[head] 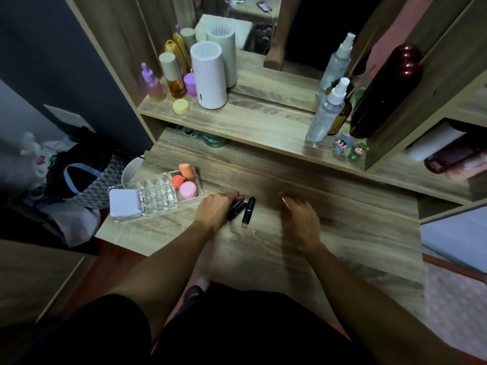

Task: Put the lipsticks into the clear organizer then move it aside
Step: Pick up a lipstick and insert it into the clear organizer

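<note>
Left hand (216,206) fingers curled on black lipsticks (242,209), right hand (300,216) pinching slim tube (285,201), organizer (147,198) at desk's left edge

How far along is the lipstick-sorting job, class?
Nothing looks done: the clear organizer shows no lipsticks in its grid. In hand: the left hand reaches the black lipsticks on the desk; the right hand holds something slim. Left: loading them, then moving the organizer aside.
</note>
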